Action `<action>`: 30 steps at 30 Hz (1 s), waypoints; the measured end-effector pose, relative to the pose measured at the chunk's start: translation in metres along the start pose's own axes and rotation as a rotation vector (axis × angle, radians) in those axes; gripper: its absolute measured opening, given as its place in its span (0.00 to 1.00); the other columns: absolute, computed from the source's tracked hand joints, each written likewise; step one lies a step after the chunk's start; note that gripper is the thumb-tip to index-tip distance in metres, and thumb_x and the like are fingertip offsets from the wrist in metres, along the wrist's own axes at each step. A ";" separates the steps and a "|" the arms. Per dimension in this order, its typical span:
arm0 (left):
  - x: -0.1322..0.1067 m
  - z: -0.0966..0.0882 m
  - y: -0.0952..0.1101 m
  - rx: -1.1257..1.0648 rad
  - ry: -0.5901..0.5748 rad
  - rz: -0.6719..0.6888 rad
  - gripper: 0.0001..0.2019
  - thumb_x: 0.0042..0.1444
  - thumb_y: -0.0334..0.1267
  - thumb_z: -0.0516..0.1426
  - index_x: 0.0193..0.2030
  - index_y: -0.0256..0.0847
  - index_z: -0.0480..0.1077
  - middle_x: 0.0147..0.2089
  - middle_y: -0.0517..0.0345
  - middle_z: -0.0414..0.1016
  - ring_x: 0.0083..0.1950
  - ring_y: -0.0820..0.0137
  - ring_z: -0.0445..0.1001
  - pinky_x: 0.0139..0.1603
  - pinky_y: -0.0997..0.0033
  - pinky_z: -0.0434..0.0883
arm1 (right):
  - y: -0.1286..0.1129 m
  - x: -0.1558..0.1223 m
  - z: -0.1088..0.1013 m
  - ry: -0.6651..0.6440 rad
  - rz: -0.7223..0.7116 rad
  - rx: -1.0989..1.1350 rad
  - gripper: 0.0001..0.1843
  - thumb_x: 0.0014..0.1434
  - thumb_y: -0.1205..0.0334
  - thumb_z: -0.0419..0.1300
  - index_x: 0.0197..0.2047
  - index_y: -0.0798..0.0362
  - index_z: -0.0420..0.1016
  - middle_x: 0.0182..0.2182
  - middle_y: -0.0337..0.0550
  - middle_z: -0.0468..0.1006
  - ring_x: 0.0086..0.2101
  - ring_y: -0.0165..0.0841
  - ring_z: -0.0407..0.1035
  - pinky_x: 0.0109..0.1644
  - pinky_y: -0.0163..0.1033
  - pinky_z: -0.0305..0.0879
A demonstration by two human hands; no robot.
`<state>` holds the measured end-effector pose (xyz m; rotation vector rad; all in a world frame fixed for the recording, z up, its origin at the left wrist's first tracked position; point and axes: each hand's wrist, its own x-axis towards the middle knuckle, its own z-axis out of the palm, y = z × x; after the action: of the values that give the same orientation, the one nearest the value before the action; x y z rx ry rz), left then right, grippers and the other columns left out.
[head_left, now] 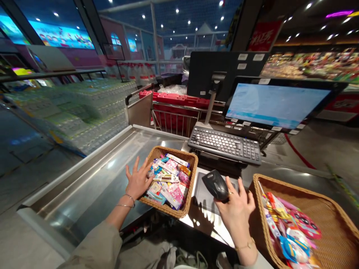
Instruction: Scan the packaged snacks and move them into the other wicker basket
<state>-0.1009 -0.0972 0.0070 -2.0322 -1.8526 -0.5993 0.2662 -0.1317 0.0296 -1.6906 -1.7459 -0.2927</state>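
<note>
My left hand (pixel 138 181) is spread over the left rim of a small woven basket (pixel 191 186), its fingertips reaching over the small packets inside. These bright packets (pixel 168 177) fill the basket in a loose heap. My right hand (pixel 237 205) has a black barcode scanner (pixel 215 185) at its thumb side, raised over the counter, with its other fingers pointing up and apart. The scanner's lower part is hidden. Under it lies a dark flat pad (pixel 200 190), and hand shadows fall on the lit surface.
A larger woven basket (pixel 316 190) with colourful packaged goods stands at the right. Behind the scanner are a keyboard (pixel 224 144) and a lit monitor (pixel 275 104). The steel counter (pixel 109 164) has a raised edge. Beyond it stand a metal cart (pixel 175 119) and stacked bottle packs (pixel 70 108).
</note>
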 end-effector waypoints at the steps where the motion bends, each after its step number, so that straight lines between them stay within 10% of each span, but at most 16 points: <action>1: -0.002 0.000 -0.003 0.004 -0.009 -0.002 0.23 0.61 0.47 0.53 0.63 0.52 0.65 0.67 0.51 0.64 0.73 0.46 0.47 0.65 0.26 0.34 | -0.001 0.000 0.001 -0.003 -0.003 0.005 0.11 0.51 0.56 0.53 0.32 0.49 0.75 0.51 0.45 0.78 0.63 0.48 0.55 0.62 0.59 0.42; 30: 0.014 -0.005 -0.006 -0.064 -0.392 0.067 0.11 0.60 0.47 0.55 0.33 0.50 0.78 0.66 0.61 0.66 0.74 0.49 0.45 0.63 0.26 0.21 | -0.002 -0.008 0.005 -0.025 0.007 0.021 0.10 0.52 0.55 0.53 0.30 0.50 0.73 0.52 0.46 0.78 0.63 0.49 0.55 0.62 0.60 0.43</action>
<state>-0.1061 -0.0871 0.0185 -2.3794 -1.9814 -0.2555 0.2619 -0.1351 0.0213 -1.6927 -1.7548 -0.2502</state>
